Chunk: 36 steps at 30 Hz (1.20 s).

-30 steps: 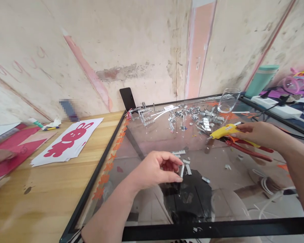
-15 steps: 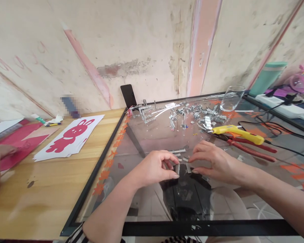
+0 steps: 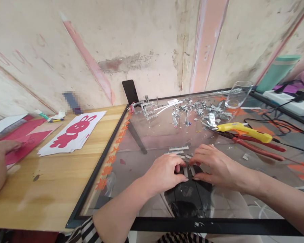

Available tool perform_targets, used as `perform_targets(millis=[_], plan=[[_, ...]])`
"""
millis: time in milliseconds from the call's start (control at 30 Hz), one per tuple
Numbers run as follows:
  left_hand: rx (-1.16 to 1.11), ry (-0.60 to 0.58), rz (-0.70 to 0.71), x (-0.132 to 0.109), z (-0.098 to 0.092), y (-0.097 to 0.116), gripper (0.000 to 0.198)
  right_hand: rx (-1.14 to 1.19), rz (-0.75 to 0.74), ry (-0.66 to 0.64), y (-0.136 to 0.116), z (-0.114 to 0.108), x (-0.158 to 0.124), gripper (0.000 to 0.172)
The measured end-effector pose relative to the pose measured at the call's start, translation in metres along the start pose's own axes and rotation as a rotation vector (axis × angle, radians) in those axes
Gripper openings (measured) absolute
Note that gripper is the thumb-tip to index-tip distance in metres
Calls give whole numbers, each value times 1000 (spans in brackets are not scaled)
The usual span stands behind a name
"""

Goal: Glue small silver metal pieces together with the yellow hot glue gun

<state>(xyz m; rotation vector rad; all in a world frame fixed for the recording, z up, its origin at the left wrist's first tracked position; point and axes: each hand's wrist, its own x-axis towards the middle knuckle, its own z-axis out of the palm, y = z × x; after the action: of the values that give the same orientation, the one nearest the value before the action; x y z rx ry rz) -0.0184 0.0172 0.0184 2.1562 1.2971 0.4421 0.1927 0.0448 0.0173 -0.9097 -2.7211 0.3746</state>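
Over the glass tabletop (image 3: 152, 141), my left hand (image 3: 166, 173) pinches a short grey strip (image 3: 185, 172) upright between thumb and fingers. Facing it, my right hand (image 3: 214, 165) has its thumb and fingertips around a second short grey strip (image 3: 192, 170). A narrow gap lies between the two strips. Just beyond my fingertips lie a longer silvery strip (image 3: 178, 148) and a few small pieces, partly hidden by my hands. Farther back spreads a heap of silvery strip scraps (image 3: 192, 111).
To the right lie a yellow glue gun (image 3: 245, 130), red-handled pliers (image 3: 258, 148) and black cables. Behind them stand a glass (image 3: 239, 94) and a green cup (image 3: 278, 72). Another person's hand (image 3: 5, 152) rests on red paper at left, beside rabbit sheets (image 3: 72, 133). A phone (image 3: 130, 91) leans on the wall.
My two hands have come closer together, narrowing the gap between the strips. The left hand has moved to the right. The whole view has shifted slightly.
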Motion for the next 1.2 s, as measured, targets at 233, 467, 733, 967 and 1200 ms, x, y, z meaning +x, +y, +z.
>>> perform_targets(millis=[233,467,733,967,1200], plan=[[-23,-1,-6,1,3,-1,24,-38,66,-8,-5,-1,0,14],[-10,12,18,1,7,-3,26,-25,51,-7,0,3,0,13],[-32,28,43,1,9,-3,22,-13,41,-34,-2,3,0,13],[-71,24,34,2,9,-2,19,-5,35,-45,-1,4,2,17],[-99,25,16,2,11,-3,18,27,29,-62,3,8,3,16]])
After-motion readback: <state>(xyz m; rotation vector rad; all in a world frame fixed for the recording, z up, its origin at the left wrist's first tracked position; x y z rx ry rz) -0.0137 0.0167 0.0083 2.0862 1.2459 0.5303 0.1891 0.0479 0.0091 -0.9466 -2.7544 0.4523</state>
